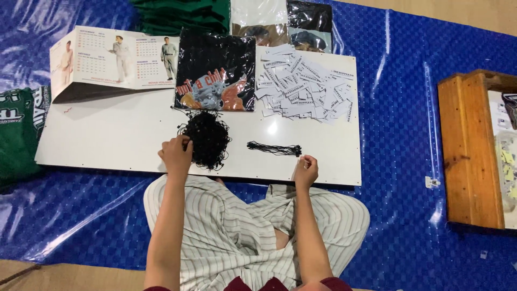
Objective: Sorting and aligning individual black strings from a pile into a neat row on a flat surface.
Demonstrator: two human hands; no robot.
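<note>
Your left hand [176, 152] sits at the left edge of the tangled black string pile [207, 139], fingers curled down into it, pinching strands. Your right hand [305, 169] is near the front edge of the white board [107, 134], loosely closed with fingertips pinched together; can't tell if a string is in them, too small. A straightened black string bundle [273, 149] lies flat on the board just left of and above that hand, not touching it. A heap of white paper tags [306, 83] is at the board's far right. A bagged black printed shirt [216, 71] lies beyond the pile. A folded calendar [110, 59] stands far left. Blue tarp [398, 134] is under everything, a wooden box [468, 151] at right.
</note>
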